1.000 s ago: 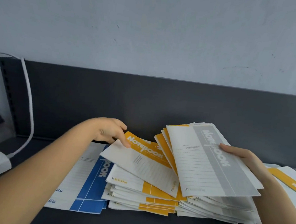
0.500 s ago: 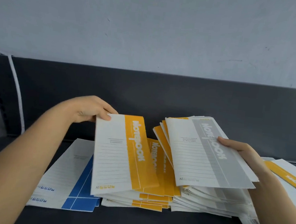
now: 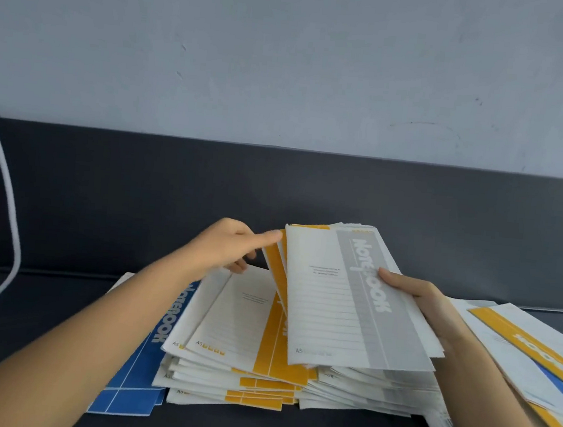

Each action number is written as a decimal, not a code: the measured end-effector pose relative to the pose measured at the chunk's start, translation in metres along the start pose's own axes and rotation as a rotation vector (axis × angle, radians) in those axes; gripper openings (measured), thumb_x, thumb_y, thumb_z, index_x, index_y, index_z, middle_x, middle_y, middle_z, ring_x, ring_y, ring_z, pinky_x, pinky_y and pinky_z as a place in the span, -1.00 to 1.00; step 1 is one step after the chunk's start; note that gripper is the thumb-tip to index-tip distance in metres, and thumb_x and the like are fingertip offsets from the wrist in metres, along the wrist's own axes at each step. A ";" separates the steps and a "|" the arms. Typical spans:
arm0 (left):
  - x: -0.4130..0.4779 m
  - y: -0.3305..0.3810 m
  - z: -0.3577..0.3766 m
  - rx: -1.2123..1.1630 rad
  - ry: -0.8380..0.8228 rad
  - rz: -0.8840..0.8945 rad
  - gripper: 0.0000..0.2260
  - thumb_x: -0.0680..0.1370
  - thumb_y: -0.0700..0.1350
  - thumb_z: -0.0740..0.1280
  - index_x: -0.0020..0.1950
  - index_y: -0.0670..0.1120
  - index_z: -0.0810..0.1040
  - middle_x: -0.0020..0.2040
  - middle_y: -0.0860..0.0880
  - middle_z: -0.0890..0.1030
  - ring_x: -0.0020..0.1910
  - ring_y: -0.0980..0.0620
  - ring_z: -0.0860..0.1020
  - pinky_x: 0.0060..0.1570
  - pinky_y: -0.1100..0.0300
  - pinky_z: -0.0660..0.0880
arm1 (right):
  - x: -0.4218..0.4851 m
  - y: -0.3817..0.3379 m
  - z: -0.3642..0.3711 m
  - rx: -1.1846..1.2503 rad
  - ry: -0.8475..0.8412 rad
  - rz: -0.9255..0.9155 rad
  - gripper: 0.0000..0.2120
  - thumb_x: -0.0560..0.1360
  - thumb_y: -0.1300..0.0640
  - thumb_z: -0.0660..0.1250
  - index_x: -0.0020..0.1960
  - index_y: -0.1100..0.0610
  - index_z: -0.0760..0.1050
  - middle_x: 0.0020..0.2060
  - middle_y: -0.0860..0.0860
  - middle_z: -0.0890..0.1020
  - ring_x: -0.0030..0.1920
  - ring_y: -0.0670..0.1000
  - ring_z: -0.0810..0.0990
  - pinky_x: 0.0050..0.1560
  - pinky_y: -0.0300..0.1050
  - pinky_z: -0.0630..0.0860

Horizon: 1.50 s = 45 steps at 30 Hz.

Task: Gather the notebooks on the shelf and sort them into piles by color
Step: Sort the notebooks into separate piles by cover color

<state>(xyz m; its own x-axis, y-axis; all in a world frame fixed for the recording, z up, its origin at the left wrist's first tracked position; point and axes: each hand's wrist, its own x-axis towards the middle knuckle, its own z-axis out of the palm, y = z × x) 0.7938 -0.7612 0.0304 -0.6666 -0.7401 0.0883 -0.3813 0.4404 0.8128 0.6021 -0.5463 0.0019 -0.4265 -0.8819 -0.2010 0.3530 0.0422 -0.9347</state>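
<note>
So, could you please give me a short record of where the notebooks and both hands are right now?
right hand: grips a fanned bundle, thumb on its top grey notebook
left hand: index finger touches the top edge of an orange notebook in the bundle
orange pile: centre, unevenly stacked
grey pile: beneath the bundle, right of the orange pile
blue notebook: flat, left, partly under the orange pile
unsorted notebooks: far right, orange and blue mixed

A pale grey wall (image 3: 288, 59) rises beyond the fingers (image 3: 267, 237), above the dark back panel (image 3: 137, 199) of the shelf (image 3: 25, 292); a white cable (image 3: 6, 204) hangs left of them.
</note>
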 end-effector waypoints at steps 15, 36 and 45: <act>-0.019 0.074 0.066 -0.167 -0.113 -0.009 -0.84 0.46 -0.15 0.49 0.01 -0.15 0.63 -0.10 -0.01 0.71 -0.15 0.08 0.69 -0.22 0.22 0.62 | -0.043 -0.035 -0.077 -0.024 0.230 -0.114 -0.82 0.54 0.10 0.28 0.02 0.21 0.54 -0.35 0.10 0.69 -0.46 0.05 0.66 -0.55 -0.15 0.56; -0.036 0.095 0.122 -0.216 -0.248 -0.173 -0.45 0.44 0.28 0.38 0.24 -0.09 0.47 0.09 -0.06 0.63 -0.02 -0.05 0.67 -0.01 0.06 0.64 | -0.056 -0.027 -0.091 0.110 0.040 -0.031 -0.73 0.40 0.20 0.30 0.08 0.24 0.55 -0.18 0.18 0.71 -0.33 0.15 0.69 -0.41 -0.03 0.62; -0.038 0.065 0.086 -0.489 -0.113 -0.239 -0.38 0.33 -0.32 0.56 0.32 -0.06 0.44 0.05 -0.14 0.69 -0.02 -0.14 0.68 0.01 -0.09 0.62 | -0.025 -0.015 -0.058 0.045 -0.145 0.008 -0.53 0.35 0.23 0.37 0.27 0.20 0.54 0.11 0.14 0.66 -0.02 0.13 0.67 -0.14 -0.03 0.64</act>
<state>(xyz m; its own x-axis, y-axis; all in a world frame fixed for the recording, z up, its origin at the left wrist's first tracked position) 0.7394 -0.6605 0.0299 -0.6730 -0.7195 -0.1714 -0.2065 -0.0397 0.9776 0.5591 -0.4980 0.0035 -0.2994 -0.9404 -0.1611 0.3945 0.0317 -0.9184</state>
